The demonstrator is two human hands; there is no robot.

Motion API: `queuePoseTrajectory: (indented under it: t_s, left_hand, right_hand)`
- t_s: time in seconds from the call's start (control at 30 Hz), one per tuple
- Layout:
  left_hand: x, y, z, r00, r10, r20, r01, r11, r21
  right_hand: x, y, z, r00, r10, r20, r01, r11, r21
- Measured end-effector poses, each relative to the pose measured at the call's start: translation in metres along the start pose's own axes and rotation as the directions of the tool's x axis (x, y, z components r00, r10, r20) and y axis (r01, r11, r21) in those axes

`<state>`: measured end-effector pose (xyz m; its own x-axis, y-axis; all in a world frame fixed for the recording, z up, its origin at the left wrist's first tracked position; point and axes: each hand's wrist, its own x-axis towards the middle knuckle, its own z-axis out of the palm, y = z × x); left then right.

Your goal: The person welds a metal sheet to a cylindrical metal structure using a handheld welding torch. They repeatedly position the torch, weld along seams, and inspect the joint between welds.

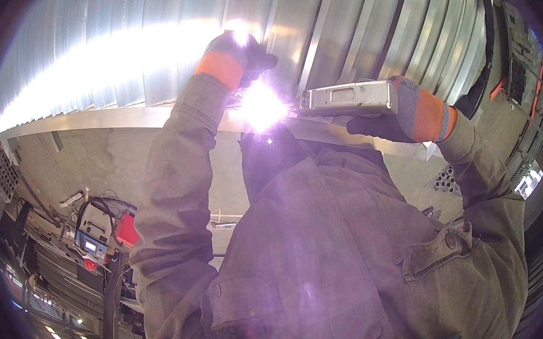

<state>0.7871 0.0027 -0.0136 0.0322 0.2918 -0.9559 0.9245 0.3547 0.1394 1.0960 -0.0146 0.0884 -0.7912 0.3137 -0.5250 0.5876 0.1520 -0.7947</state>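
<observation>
My right hand (403, 119), in a grey, orange and dark glove, is wrapped round a silver, box-shaped welding gun (348, 98). The gun points left, and an intense white-violet glare (261, 109) burns just beyond its tip, hiding the spot it works on. That glare lies along the near edge of a large ribbed metal panel (349, 25). Just beyond the glare, my left hand (235, 55) rests at the panel in a similar glove. Its thumb side points right, but bright light and dark glove hide how the fingers lie and whether they hold anything.
A light metal rail (111, 121) runs along the panel's near edge. At the lower left stands a machine with a small lit screen (90, 246), beside a red box (126, 230). Perforated blocks (447, 180) sit below, on the right. A dark hose (110, 313) rises at lower left.
</observation>
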Motion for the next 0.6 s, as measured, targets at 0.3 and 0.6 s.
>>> queuePoseTrajectory:
  t_s: [0.3, 0.6]
  left_hand:
    - [0.006, -0.012, 0.008, 1.0, 0.002, -0.028, -0.008, 0.971, -0.237]
    - [-0.002, -0.013, 0.01, 0.996, 0.032, -0.085, -0.056, 0.952, -0.3]
  right_hand:
    - [0.0, 0.004, 0.003, 0.999, 0.031, -0.017, -0.03, 0.999, 0.038]
    - [-0.004, 0.008, 0.001, 0.996, 0.089, 0.025, -0.09, 0.994, 0.064]
